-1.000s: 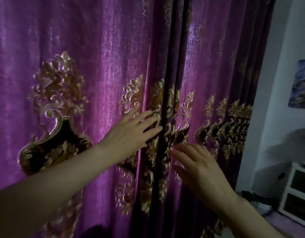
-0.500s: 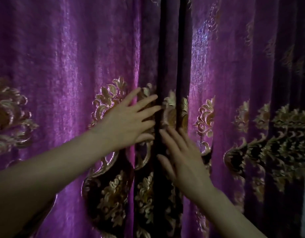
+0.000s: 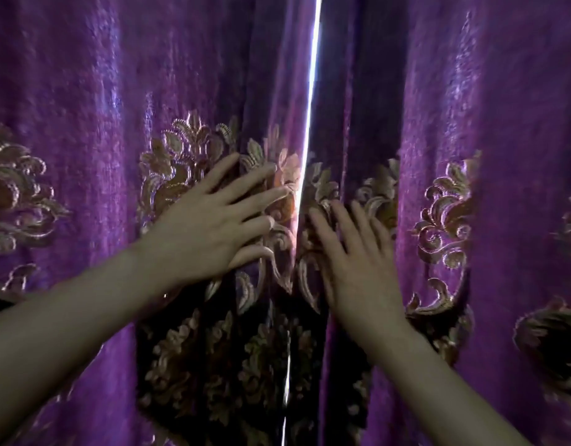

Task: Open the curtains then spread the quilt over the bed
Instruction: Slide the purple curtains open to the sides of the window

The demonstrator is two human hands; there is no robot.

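Parting the curtains is the step in hand: left hand (image 3: 210, 233) and right hand (image 3: 358, 262) press flat, fingers spread and gripping nothing, beside the bright slit (image 3: 309, 101) at frame centre. Next, each likely must catch an edge of the left curtain (image 3: 117, 91) and right curtain (image 3: 486, 91) and draw it outward.

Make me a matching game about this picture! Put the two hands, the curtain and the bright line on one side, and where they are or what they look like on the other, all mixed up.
Things:
1. left hand
2. right hand
3. curtain
4. bright line

Descriptions:
A. purple with gold patterns
B. thin strip of light between the two curtain halves
C. flat on the cloth left of the gap
D. flat on the cloth right of the gap

Pairs: 1-C, 2-D, 3-A, 4-B
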